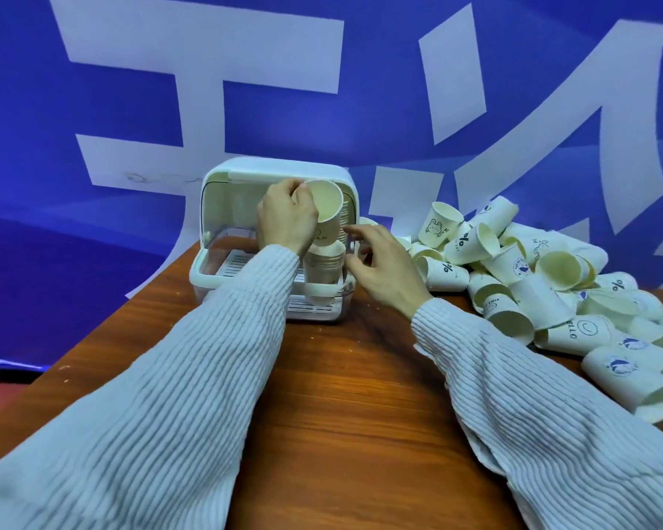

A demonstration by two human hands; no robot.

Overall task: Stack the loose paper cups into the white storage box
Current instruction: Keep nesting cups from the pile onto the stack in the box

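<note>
Here the fingers (303, 193) of the left hand (286, 219) were curled round a single paper cup (328, 212), pinching it near the rim with its mouth tipped toward the camera, just above the stack of cups (324, 263) standing inside the white storage box (284, 170). The right hand (379, 262) lay beside the box's right wall, fingers loosely spread and holding nothing that could be seen, their tips near the stack; whether they touched it could not be told.

The step in hand looked to be nesting this cup onto the stack. To do it well, the cup would want turning until its base pointed straight down over the top rim, then lowering squarely, since thin paper walls dent if forced in at a tilt. The right hand could steady the stack against tipping. A second column of nested cups (345, 219) seemed to lean against the box's right inner wall, so room was tight there.

The pile of loose cups (532, 277) lay along the counter's (341, 395) right edge, well clear of the box, so much of the task remained.
</note>
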